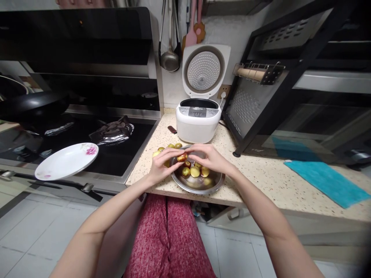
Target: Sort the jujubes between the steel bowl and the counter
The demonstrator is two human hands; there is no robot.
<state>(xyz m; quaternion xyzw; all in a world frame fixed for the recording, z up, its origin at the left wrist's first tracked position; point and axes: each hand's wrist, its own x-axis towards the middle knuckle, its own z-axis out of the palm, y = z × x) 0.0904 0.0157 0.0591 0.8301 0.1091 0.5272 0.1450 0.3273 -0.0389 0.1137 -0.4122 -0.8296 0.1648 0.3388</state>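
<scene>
Between the fingertips of my left hand and my right hand is a reddish-brown jujube, gripped from both sides above a metal bowl. Several more jujubes, yellow-green with brown patches, lie in the bowl under my hands. Beyond my left hand, several green jujubes rest on the counter by the bowl's far left rim. My left hand partly covers these, and the bowl's back is hidden behind my right hand.
A white rice cooker with its lid raised stands behind the bowl, a brown-handled object beside it. To the left, a white plate overhangs the stove edge near a burner. A teal cloth and black rack are right.
</scene>
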